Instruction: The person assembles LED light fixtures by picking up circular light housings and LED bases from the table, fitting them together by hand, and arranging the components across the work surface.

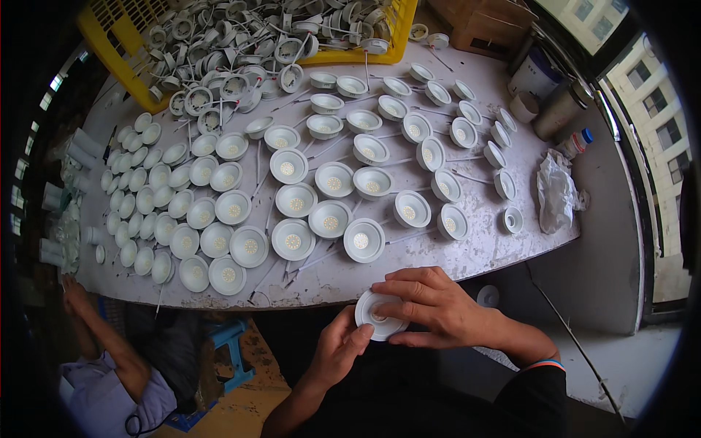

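A round white LED downlight (369, 330) is held just off the table's front edge, its open face turned up. My left hand (337, 348) grips its left rim, with the thumb laid along the lower edge. From the right, my right hand (445, 310) closes over the same downlight; its fingers reach into the cup and cover part of the middle. On the table beyond stand rows of similar white downlights, the nearest being one lamp (364, 241) with a dotted LED disc inside. Thin wires trail from many of them.
A yellow crate (398, 44) at the back spills over with unsorted lamp housings. Along the right of the table (467, 259) are a crumpled plastic bag (556, 191), a metal flask (566, 108) and a white bucket (537, 73). At the lower left, another person (117, 365) sits by a blue stool (232, 350).
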{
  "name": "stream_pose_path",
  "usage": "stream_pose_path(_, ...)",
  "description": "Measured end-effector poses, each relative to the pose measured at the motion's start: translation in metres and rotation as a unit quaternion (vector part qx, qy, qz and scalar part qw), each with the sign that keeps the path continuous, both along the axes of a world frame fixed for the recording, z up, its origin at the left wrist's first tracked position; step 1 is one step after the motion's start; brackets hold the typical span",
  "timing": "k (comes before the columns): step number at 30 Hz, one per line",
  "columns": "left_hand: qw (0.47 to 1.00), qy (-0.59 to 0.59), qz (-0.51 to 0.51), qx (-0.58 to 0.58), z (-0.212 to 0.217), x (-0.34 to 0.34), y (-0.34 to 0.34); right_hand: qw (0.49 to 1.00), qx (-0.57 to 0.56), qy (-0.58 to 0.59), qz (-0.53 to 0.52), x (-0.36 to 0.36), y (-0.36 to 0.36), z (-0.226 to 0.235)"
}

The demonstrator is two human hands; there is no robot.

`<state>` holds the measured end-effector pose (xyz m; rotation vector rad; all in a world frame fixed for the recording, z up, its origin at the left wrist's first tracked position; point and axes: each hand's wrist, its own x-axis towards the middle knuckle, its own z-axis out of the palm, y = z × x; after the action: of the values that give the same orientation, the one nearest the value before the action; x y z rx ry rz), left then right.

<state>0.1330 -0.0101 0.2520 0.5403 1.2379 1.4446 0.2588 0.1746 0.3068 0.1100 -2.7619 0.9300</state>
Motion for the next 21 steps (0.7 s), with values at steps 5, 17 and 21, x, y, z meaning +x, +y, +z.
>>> stream_pose_path(5, 1.000, 0.001, 0.001, 0.000, 0.003, -0.002, -0.004, 0.974, -0.203, -0.012, -0.104, 0.003, -0.004, -0.009)
stream_pose_path(17, 0.989, 0.147, 0.010, 0.002, 0.010, 0.001, 0.002, 0.944, -0.261, -0.077, -0.187, -0.005, -0.020, -0.020)
stream_pose_path(21, 0.990, 0.137, 0.026, -0.033, 0.017, 0.003, 0.006, 0.961, -0.203, -0.043, -0.184, -0.007, -0.023, -0.020)
